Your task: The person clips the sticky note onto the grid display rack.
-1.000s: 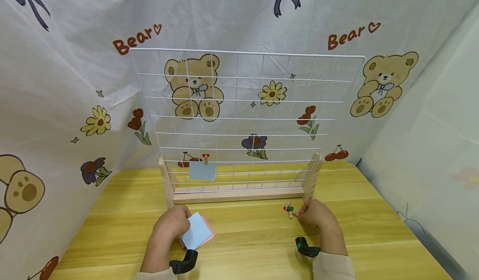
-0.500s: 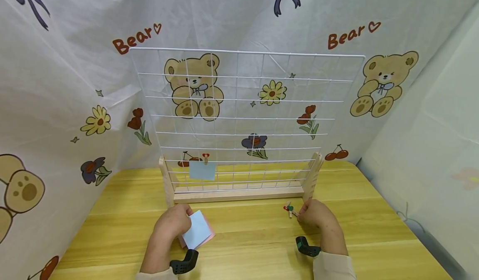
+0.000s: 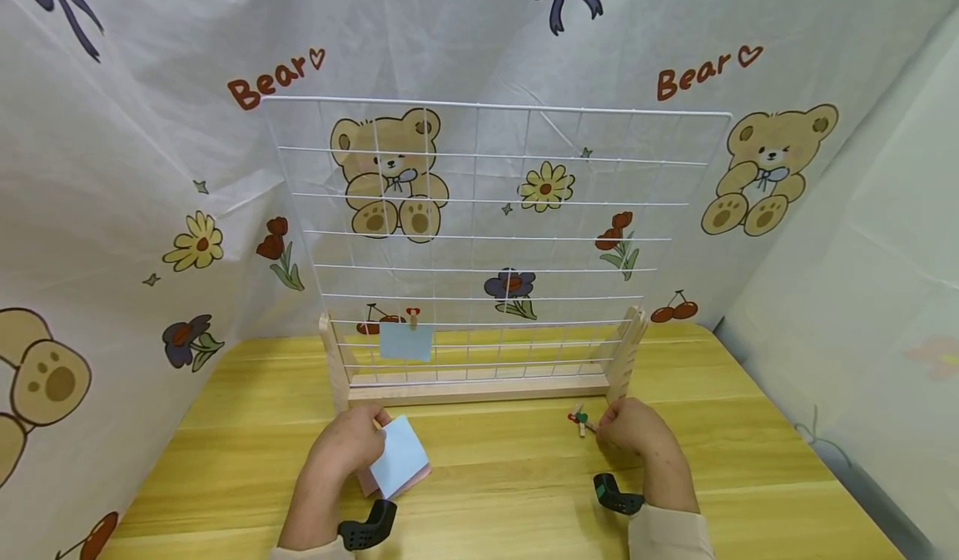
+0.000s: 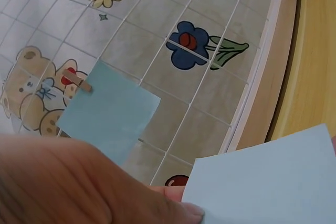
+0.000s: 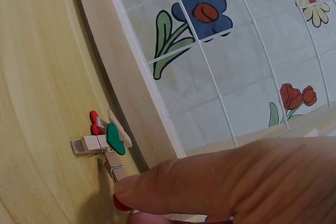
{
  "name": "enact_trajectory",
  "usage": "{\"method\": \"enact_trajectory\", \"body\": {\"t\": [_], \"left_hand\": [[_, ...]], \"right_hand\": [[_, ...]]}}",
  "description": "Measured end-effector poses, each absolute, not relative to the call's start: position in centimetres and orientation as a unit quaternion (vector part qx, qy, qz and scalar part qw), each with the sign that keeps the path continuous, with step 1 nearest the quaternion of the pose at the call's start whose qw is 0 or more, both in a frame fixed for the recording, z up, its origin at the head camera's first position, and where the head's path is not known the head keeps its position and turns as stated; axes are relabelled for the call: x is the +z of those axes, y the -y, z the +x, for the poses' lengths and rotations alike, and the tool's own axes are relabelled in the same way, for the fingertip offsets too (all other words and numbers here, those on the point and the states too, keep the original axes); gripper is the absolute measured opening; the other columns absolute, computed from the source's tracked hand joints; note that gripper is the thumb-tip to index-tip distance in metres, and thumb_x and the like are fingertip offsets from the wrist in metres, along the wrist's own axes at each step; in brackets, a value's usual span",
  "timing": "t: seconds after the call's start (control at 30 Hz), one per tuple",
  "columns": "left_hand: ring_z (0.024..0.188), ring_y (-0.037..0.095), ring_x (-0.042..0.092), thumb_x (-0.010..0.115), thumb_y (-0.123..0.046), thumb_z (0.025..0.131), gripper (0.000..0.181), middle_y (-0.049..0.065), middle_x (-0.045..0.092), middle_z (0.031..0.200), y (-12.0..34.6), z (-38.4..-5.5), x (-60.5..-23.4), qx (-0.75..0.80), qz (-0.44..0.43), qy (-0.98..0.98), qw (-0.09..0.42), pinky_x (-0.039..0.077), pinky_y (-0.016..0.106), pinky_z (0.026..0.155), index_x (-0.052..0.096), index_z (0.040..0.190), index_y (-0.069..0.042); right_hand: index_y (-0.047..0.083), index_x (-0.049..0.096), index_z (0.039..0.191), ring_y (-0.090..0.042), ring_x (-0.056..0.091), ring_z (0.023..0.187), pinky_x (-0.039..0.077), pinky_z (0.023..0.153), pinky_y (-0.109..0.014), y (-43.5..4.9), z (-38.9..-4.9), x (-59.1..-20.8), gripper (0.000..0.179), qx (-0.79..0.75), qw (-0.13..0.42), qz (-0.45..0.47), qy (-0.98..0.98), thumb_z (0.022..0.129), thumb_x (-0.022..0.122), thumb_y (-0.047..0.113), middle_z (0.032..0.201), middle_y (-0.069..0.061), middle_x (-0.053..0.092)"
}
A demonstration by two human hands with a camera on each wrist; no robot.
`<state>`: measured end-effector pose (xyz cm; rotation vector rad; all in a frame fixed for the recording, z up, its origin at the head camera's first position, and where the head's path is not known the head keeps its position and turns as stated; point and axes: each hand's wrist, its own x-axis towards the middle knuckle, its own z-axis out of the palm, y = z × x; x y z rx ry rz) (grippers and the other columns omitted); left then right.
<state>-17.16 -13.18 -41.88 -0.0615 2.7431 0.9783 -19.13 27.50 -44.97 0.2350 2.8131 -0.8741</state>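
Note:
My left hand [image 3: 352, 442] pinches the edge of a light blue paper square [image 3: 403, 453] between thumb and finger. The square is tilted above pink paper [image 3: 370, 483] on the table. In the right wrist view, my right hand [image 5: 194, 182] pinches the red end of a small wooden clothespin [image 5: 114, 165] that lies against several others. One clothespin of that pile [image 5: 97, 142] carries a green ornament, another a red one. Low on the left of the white wire grid [image 3: 479, 269], a small clothespin [image 4: 77, 80] with a red ornament holds a blue paper sheet [image 4: 113, 111].
The grid stands in a wooden base [image 3: 479, 393] with upright end pieces, just beyond both hands. Behind it hangs a white cloth [image 3: 479, 52] printed with bears and flowers. The yellow wooden table [image 3: 509, 477] spreads between the hands and past the right arm.
My left hand has shifted the top blue square slightly up and right, uncovering more pink paper at its lower left. The right hand keeps its place at the clothespins.

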Motion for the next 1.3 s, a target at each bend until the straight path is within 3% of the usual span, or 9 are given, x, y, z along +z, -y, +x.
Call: {"method": "enact_trajectory", "body": {"t": [0.2, 0.73, 1.3], "left_hand": [[0.072, 0.021, 0.057, 0.057, -0.005, 0.098, 0.014, 0.009, 0.064, 0.085, 13.17, -17.18, -41.66, 0.341, -0.004, -0.936, 0.088, 0.043, 0.03, 0.059, 0.065, 0.109, -0.005], [0.073, 0.019, 0.059, 0.06, -0.006, 0.097, 0.012, 0.006, 0.065, 0.083, 12.87, -17.08, -41.65, 0.355, 0.003, -0.933, 0.057, 0.044, 0.03, 0.06, 0.066, 0.107, -0.007], [0.07, 0.018, 0.056, 0.059, -0.007, 0.098, 0.011, 0.004, 0.064, 0.08, 12.52, -17.21, -41.85, 0.357, 0.016, -0.933, 0.042, 0.042, 0.03, 0.059, 0.066, 0.106, -0.006]], "right_hand": [[0.002, 0.07, 0.085, -0.021, 0.053, 0.07, 0.042, 0.059, -0.031, -27.41, -18.95, -44.59, 0.008, -0.295, 0.079, 0.073, -0.949, 0.085, 0.073, 0.009, 0.078, -0.007, 0.061], [0.002, 0.07, 0.086, -0.022, 0.054, 0.071, 0.043, 0.059, -0.031, -27.46, -18.86, -44.45, 0.011, -0.277, 0.068, 0.068, -0.956, 0.088, 0.074, 0.012, 0.08, -0.007, 0.064], [0.004, 0.067, 0.083, -0.019, 0.051, 0.065, 0.039, 0.057, -0.03, -27.3, -18.84, -44.5, 0.016, -0.285, 0.069, 0.078, -0.953, 0.09, 0.075, 0.017, 0.072, -0.005, 0.056]]}}
